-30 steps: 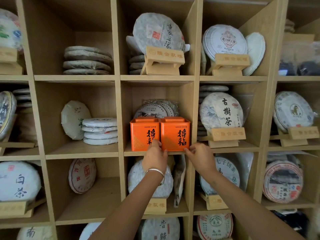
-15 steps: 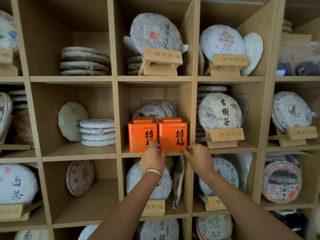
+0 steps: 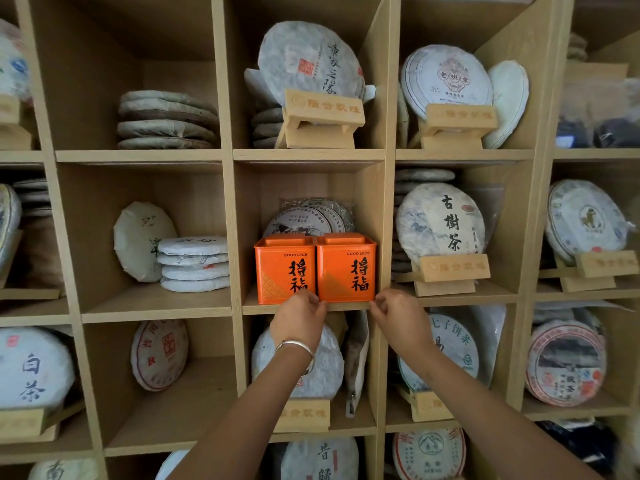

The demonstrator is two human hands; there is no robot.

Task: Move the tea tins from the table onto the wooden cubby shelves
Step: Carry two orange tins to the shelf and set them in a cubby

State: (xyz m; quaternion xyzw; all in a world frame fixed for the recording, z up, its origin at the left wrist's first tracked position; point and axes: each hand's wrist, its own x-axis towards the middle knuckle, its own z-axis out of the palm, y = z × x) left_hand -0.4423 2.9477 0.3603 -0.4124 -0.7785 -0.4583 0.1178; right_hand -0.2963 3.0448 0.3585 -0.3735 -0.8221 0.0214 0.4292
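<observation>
Hands [image 3: 300, 315] barely shifted; orange tins [image 3: 346, 268] stand flush, upright.

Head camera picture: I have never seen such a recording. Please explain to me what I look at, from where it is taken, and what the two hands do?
No machine is here. A person wears a wide-angle camera on the head, so you see their own two arms reaching forward from below.

In front is a wooden cubby shelf filled with round, paper-wrapped tea cakes, some of them on small wooden stands.

In the middle cubby two orange tea tins stand upright, side by side and touching: the left tin and the right tin.

The left hand, with a silver bracelet on its wrist, has its fingertips at the bottom where the two tins meet. The right hand has its fingertips at the lower right corner of the right tin. Neither hand lifts a tin; whether they pinch or only touch, I cannot tell.
</observation>
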